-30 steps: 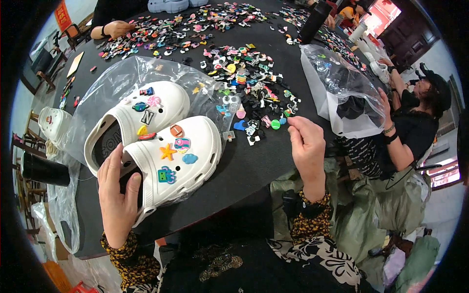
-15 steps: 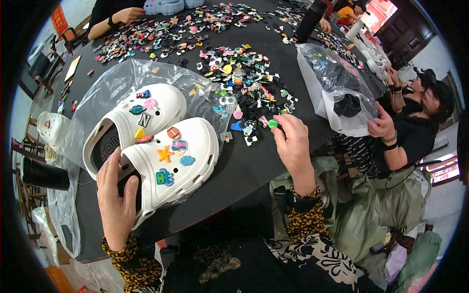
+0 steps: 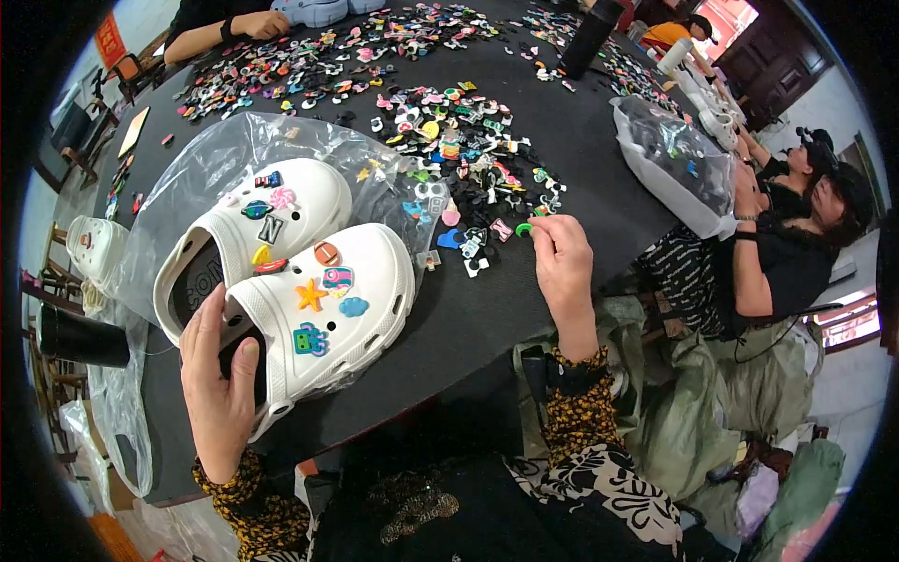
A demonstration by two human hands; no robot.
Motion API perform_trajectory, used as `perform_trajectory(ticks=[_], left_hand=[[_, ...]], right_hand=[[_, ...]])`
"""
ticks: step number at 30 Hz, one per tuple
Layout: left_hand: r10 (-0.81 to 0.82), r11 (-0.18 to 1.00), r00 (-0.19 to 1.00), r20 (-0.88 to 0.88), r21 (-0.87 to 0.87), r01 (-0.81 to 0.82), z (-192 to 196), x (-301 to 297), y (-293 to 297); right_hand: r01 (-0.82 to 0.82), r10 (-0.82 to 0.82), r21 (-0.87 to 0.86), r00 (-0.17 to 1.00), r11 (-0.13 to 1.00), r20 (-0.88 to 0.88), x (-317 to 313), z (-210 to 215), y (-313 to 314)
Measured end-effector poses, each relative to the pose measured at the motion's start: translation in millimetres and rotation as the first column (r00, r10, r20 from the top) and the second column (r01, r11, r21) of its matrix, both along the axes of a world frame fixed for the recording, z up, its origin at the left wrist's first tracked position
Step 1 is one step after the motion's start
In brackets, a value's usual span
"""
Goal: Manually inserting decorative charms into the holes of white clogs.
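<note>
My left hand (image 3: 217,379) grips the heel rim of the nearer white clog (image 3: 323,309), thumb inside the opening. This clog carries several coloured charms, among them an orange star and a blue cloud. A second white clog (image 3: 267,220) with charms lies just behind it, on a clear plastic bag (image 3: 201,173). My right hand (image 3: 562,272) rests on the black table (image 3: 506,309) at the edge of a pile of small coloured charms (image 3: 459,159), pinching a small green charm (image 3: 523,229) between its fingertips.
More charms (image 3: 309,66) are spread across the far table. A person at the right holds a clear bag (image 3: 674,164) with dark items. Another person's hand (image 3: 262,23) rests at the far left. A white clog (image 3: 92,245) and a dark cup (image 3: 80,339) sit at left.
My right hand has slid left toward the charm pile and closed its fingertips on a green charm. The left hand and the clogs have stayed put.
</note>
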State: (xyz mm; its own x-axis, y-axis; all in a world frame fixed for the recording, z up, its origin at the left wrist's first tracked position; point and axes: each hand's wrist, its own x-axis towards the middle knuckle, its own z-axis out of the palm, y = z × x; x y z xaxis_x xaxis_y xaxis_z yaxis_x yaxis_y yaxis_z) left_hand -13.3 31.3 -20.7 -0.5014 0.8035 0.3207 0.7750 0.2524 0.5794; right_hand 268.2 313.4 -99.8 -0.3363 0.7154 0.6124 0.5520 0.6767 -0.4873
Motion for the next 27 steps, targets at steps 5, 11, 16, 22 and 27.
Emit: perform_trajectory(ticks=[5,11,16,22,27], left_hand=[[0.024,1.000,1.000,0.000,-0.018,-0.024,3.7,0.7,-0.3],[0.006,1.000,1.000,0.025,0.001,-0.006,1.4,2.6,0.9],[0.012,1.000,1.000,0.013,-0.004,-0.012,0.9,1.2,-0.5],[0.012,1.000,1.000,-0.001,0.001,-0.012,-1.9,-0.6,-0.5],[0.020,1.000,1.000,0.009,-0.012,-0.020,-1.5,-0.1,-0.8]], right_hand=[[-0.003,-0.014,-0.154,0.993,0.988,-0.114,-4.0,0.9,-1.3],[0.058,-0.098,-0.261,0.985,0.963,-0.142,4.0,-4.6,-1.9],[-0.022,-0.077,-0.389,0.969,0.921,-0.236,1.0,2.0,-7.0],[-0.114,-0.040,-0.364,0.920,0.924,-0.390,5.1,-5.5,-4.8],[-0.119,-0.022,-0.348,0.926,0.930,-0.376,4.3,-2.0,-7.0]])
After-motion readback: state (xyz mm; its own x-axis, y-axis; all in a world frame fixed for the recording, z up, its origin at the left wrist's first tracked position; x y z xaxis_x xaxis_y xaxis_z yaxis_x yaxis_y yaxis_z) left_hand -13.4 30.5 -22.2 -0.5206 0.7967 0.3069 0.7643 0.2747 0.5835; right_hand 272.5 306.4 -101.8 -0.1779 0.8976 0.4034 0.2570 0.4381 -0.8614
